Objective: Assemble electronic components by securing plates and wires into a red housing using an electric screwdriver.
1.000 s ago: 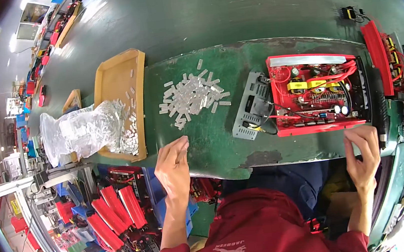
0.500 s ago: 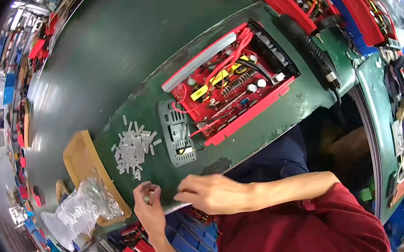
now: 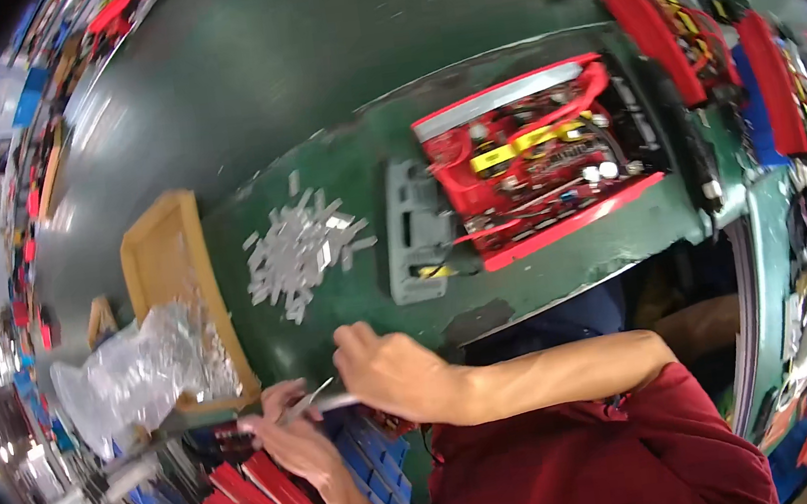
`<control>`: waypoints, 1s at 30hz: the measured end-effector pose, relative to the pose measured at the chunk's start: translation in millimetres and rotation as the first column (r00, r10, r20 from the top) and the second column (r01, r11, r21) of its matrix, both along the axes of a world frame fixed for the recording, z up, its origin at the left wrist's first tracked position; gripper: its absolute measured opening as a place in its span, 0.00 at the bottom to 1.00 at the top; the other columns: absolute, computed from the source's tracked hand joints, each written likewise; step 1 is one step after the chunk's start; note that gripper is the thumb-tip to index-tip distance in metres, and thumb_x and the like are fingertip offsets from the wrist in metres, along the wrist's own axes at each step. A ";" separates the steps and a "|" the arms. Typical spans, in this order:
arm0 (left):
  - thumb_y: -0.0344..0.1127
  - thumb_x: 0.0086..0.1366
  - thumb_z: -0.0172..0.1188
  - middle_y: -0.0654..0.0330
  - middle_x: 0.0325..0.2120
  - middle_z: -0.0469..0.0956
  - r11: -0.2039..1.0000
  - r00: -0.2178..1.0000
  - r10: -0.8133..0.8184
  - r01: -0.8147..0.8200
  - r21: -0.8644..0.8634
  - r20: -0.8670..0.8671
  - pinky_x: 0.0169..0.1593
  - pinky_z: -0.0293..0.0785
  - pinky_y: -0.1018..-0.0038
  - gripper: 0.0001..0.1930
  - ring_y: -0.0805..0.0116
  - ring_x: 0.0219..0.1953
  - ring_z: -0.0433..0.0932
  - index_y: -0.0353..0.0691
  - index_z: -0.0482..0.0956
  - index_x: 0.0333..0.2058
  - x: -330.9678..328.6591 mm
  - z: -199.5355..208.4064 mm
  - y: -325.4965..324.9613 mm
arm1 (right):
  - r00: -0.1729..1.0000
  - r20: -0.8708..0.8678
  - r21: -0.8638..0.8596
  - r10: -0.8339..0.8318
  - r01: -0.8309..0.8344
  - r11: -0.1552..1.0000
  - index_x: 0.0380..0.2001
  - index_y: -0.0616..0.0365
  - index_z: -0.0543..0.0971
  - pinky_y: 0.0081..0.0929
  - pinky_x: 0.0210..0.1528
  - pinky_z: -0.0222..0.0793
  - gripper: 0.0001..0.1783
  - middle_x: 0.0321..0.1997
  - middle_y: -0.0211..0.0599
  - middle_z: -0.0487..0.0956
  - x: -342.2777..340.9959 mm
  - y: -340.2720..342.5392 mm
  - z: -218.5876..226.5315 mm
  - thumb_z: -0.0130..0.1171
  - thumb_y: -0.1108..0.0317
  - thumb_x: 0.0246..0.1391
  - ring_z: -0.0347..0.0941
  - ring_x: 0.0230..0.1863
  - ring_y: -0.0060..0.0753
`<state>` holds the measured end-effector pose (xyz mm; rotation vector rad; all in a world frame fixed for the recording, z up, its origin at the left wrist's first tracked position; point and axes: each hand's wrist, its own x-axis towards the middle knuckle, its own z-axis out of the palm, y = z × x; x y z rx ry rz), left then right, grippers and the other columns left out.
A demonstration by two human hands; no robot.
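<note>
My left hand (image 3: 295, 437) is closed at the bench's front edge, low in the view. Between its fingertips a thin, pale, pointed strip (image 3: 309, 401) sticks out toward the upper right. My right hand (image 3: 393, 372) is just to the right, its fingers curled in; what they hold, if anything, is hidden. Beyond both hands a loose pile of short translucent grey pieces (image 3: 295, 255) lies on the green bench (image 3: 333, 336). Right of the pile lies a slotted grey panel (image 3: 414, 236), with wires running to an open red housing (image 3: 569, 201) full of circuit parts.
A yellow-brown tray (image 3: 214, 305) at the left holds small pieces and a crumpled clear plastic bag (image 3: 150, 359). A black corded tool (image 3: 693, 146) lies right of the housing. More red housings (image 3: 649, 35) stand far right. Blue bins (image 3: 374, 462) sit below the bench edge.
The view has shifted, so the bench things appear farther right. My left hand has moved lower and now shows the thin strip. My right hand's fingers now point more upward.
</note>
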<state>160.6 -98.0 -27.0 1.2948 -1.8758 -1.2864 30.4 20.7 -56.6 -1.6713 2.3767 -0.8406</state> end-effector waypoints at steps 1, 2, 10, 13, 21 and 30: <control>0.60 0.78 0.27 0.53 0.33 0.80 0.946 0.978 -0.160 0.190 0.261 -0.130 0.31 0.75 0.74 0.40 0.66 0.25 0.78 0.27 0.80 0.37 19.5 -5.5 -15.0 | 0.998 -0.064 0.010 0.005 -0.004 1.000 0.26 0.61 0.76 0.26 0.26 0.73 0.07 0.33 0.39 0.70 -4.2 7.3 4.0 0.58 0.69 0.43 0.71 0.37 0.35; 0.57 0.78 0.33 0.52 0.33 0.81 0.960 0.991 -0.126 0.111 0.256 0.042 0.31 0.76 0.75 0.36 0.66 0.26 0.79 0.27 0.80 0.36 11.8 2.8 -4.2 | 0.997 -0.073 0.044 0.030 -0.027 0.999 0.26 0.61 0.76 0.26 0.27 0.73 0.06 0.33 0.39 0.70 -6.3 13.5 3.6 0.58 0.70 0.44 0.71 0.37 0.35; 0.26 0.67 0.62 0.49 0.41 0.82 0.860 0.987 -0.101 0.149 0.488 -0.124 0.49 0.84 0.69 0.12 0.59 0.42 0.85 0.25 0.77 0.46 -9.2 -6.2 19.6 | 0.992 0.123 -0.019 0.003 -0.001 1.000 0.37 0.61 0.74 0.33 0.27 0.74 0.10 0.36 0.38 0.71 -30.4 55.7 4.7 0.64 0.75 0.53 0.77 0.33 0.38; 0.28 0.69 0.61 0.47 0.41 0.83 0.847 0.988 -0.009 0.089 0.524 -0.153 0.47 0.85 0.68 0.13 0.59 0.43 0.85 0.26 0.75 0.48 -7.7 -10.8 24.8 | 0.984 0.177 -0.035 -0.005 0.011 0.999 0.38 0.61 0.74 0.33 0.27 0.74 0.11 0.37 0.37 0.72 -32.3 57.8 5.7 0.65 0.76 0.53 0.77 0.34 0.39; 0.31 0.68 0.64 0.48 0.37 0.84 0.867 0.994 -0.044 0.087 0.491 -0.098 0.43 0.85 0.70 0.13 0.59 0.39 0.86 0.26 0.78 0.45 -22.4 -5.8 30.5 | 0.976 0.213 -0.085 -0.040 0.059 0.995 0.38 0.59 0.75 0.34 0.28 0.74 0.10 0.37 0.35 0.73 -32.1 59.5 2.3 0.65 0.75 0.54 0.77 0.34 0.39; 0.32 0.68 0.64 0.52 0.33 0.84 0.921 0.984 -0.113 0.155 0.357 -0.134 0.26 0.70 0.81 0.11 0.67 0.30 0.84 0.31 0.78 0.43 -28.1 2.8 30.4 | 0.970 0.224 -0.270 -0.095 0.156 0.950 0.44 0.55 0.81 0.31 0.31 0.77 0.18 0.37 0.36 0.79 -42.8 109.4 18.8 0.71 0.75 0.48 0.80 0.32 0.37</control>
